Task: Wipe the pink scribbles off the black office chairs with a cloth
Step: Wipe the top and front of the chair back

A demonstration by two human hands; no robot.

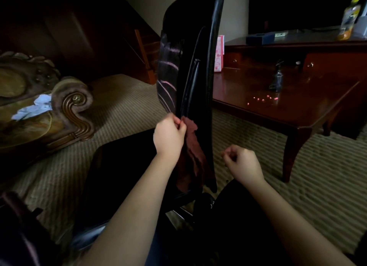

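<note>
On the left is a brown sofa arm (76, 106) with a crumpled pale blue tissue (32, 107) on it. Next comes the black chair (198, 47). Its back stands tall, and we see it almost from the side. The pink scribbles (168, 75) run in curved lines across the front of the back.

The left hand (169, 134) is at the low edge of the back, just under the marks. Its fingers pinch the top of a dark red cloth (191, 158). The rest of the cloth hangs down beside the chair. The right hand (241, 162) is in the air near the chair. Its fingers are curled in, and it holds nothing. Further right is a shiny wooden table (317, 102) with little pink bits (262, 99) on it.

The lines look bright, so I think the wiping here is just starting. Next, the cloth needs to go up onto the marks, be pressed flat and rubbed. The right hand could hold the back so the chair does not turn.
</note>
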